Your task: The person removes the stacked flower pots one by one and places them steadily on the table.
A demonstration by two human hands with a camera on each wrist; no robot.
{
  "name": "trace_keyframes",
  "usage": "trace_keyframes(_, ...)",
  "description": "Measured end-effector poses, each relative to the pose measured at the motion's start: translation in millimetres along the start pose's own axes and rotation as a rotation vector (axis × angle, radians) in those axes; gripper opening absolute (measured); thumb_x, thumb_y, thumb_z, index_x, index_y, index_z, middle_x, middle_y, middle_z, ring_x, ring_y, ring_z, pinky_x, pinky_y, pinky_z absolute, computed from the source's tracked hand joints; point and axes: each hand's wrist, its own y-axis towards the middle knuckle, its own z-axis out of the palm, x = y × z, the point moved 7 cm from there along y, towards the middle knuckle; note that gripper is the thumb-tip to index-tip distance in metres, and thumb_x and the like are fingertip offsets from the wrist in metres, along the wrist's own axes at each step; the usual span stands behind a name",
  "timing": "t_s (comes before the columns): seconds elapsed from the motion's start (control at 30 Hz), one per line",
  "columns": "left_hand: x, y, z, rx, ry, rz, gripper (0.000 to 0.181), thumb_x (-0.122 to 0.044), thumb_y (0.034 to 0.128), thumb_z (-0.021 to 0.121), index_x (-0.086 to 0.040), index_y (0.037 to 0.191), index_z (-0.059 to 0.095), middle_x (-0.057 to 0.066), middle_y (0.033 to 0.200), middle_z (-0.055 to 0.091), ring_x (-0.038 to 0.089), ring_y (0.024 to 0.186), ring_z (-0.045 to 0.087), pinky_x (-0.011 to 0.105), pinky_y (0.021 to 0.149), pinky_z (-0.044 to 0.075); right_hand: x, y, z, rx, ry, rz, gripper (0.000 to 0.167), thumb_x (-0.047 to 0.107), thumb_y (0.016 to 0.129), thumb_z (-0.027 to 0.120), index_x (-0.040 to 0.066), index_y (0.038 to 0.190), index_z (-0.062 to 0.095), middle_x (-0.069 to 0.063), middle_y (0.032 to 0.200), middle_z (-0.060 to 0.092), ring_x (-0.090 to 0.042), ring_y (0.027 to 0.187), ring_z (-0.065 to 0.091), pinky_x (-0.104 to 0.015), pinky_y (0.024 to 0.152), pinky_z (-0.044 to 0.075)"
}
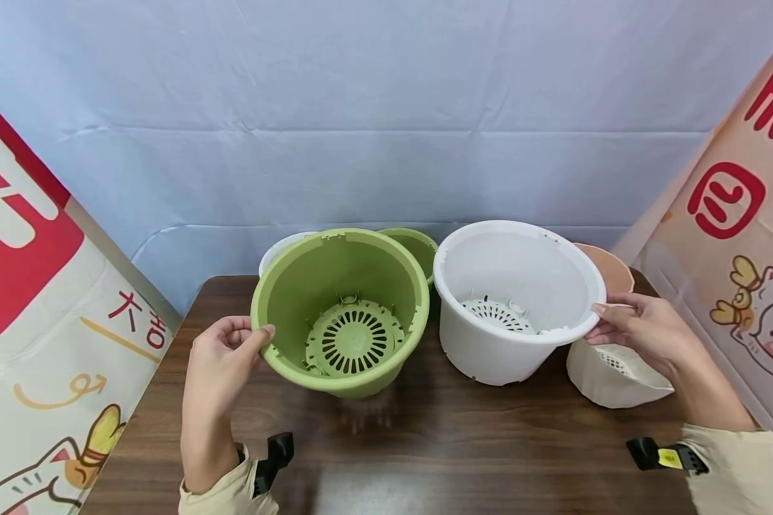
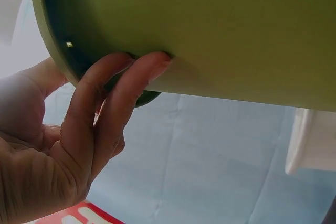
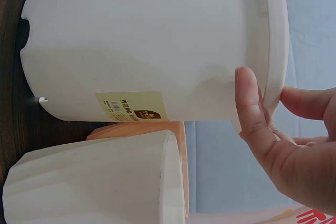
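Note:
A large green plastic flower pot [image 1: 338, 286], with a slotted bottom, leans its mouth toward me. My left hand [image 1: 215, 368] grips its rim at the left, thumb on top and fingers underneath against the outer wall [image 2: 210, 40]. To its right is a large white plastic pot [image 1: 509, 275], also with a slotted bottom. My right hand [image 1: 647, 329] pinches the right side of that pot's rim, its fingers below the lip. A yellow label [image 3: 131, 106] shows on the white pot's side. Whether the green pot's base touches the table is hard to tell.
Behind the green pot, another white pot [image 1: 282, 250] and another green pot [image 1: 415, 249] are partly hidden. At the right, an orange pot [image 1: 608, 270] and a cream faceted pot [image 1: 608, 375] crowd the white pot. A brown wooden table [image 1: 464, 443] lies beneath, with cloth behind.

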Motion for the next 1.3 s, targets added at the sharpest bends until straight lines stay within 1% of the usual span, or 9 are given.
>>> trace_keyframes(0.07,4.8,0.3,0.3,0.004,0.009,-0.008,0.023,-0.014,0.0842,0.063,0.004,0.097,0.057,0.001,0.068,0.058,0.010,0.054,0.055,0.021,0.053,0.046,-1,0.1,-1,0.001,0.001,-0.002,0.016,0.001,0.093,0.049,-0.009,0.103,0.042,-0.013,0.073,0.065,-0.023,0.064,0.065,-0.032,0.061,0.054)
trace_keyframes(0.27,21.3,2.5,3.0,0.024,0.021,-0.036,0.024,-0.014,0.0844,0.063,0.004,0.098,0.056,0.001,0.067,0.058,0.010,0.055,0.056,0.020,0.055,0.047,-4,1.2,-3,-0.016,-0.047,0.012,0.029,0.005,0.092,0.052,-0.014,0.108,0.037,-0.012,0.074,0.065,-0.024,0.065,0.066,-0.033,0.062,0.054)
trace_keyframes(0.3,24.2,3.2,3.5,0.030,0.021,-0.041,0.024,-0.014,0.0845,0.063,0.005,0.098,0.056,0.001,0.067,0.058,0.011,0.055,0.057,0.021,0.055,0.047,-4,1.4,-3,-0.009,-0.047,0.010,0.031,0.005,0.093,0.052,-0.016,0.109,0.036,-0.012,0.074,0.065,-0.024,0.065,0.066,-0.033,0.062,0.054)
trace_keyframes(0.53,41.3,8.9,8.3,0.042,0.018,-0.068,0.029,-0.015,0.0848,0.063,0.006,0.101,0.054,0.000,0.069,0.059,0.007,0.055,0.056,0.021,0.055,0.048,-4,1.1,-4,-0.022,-0.066,0.023,0.038,0.006,0.092,0.053,-0.018,0.112,0.032,-0.012,0.075,0.065,-0.024,0.065,0.066,-0.033,0.062,0.054)
trace_keyframes(0.67,50.8,10.9,11.4,0.044,0.006,-0.085,0.028,-0.013,0.0847,0.062,0.007,0.101,0.053,0.000,0.068,0.059,0.008,0.055,0.057,0.020,0.054,0.048,-4,0.7,-4,-0.020,-0.075,0.025,0.041,0.006,0.092,0.053,-0.020,0.114,0.030,-0.011,0.075,0.065,-0.024,0.066,0.066,-0.033,0.062,0.054)
trace_keyframes(0.83,62.4,13.3,14.5,0.045,-0.015,-0.104,0.026,-0.011,0.0845,0.061,0.008,0.100,0.052,0.001,0.067,0.058,0.007,0.053,0.057,0.020,0.053,0.048,-4,0.9,-3,-0.014,-0.066,0.022,0.038,0.006,0.092,0.053,-0.019,0.112,0.031,-0.012,0.075,0.065,-0.025,0.066,0.066,-0.033,0.063,0.054)
trace_keyframes(0.97,68.6,15.2,16.8,0.043,-0.031,-0.110,0.024,-0.009,0.0843,0.061,0.008,0.098,0.052,0.001,0.066,0.058,0.007,0.053,0.057,0.020,0.053,0.049,-4,0.5,-3,-0.015,-0.063,0.022,0.036,0.006,0.092,0.053,-0.018,0.111,0.033,-0.012,0.075,0.065,-0.025,0.066,0.066,-0.034,0.063,0.054)
trace_keyframes(1.13,73.0,17.4,18.9,0.052,-0.068,-0.105,0.025,-0.007,0.0853,0.060,0.010,0.100,0.051,0.001,0.066,0.058,0.006,0.053,0.056,0.019,0.052,0.049,-4,0.5,-3,-0.018,-0.042,0.021,0.029,0.005,0.092,0.053,-0.014,0.108,0.037,-0.012,0.074,0.065,-0.024,0.065,0.066,-0.034,0.062,0.054)
trace_keyframes(1.3,75.3,19.0,21.2,0.060,-0.083,-0.109,0.025,-0.006,0.0857,0.059,0.011,0.101,0.050,0.000,0.066,0.058,0.005,0.052,0.056,0.019,0.051,0.049,-3,0.1,-2,-0.015,-0.021,0.019,0.024,0.003,0.092,0.052,-0.011,0.107,0.039,-0.012,0.074,0.065,-0.024,0.065,0.066,-0.033,0.062,0.054)
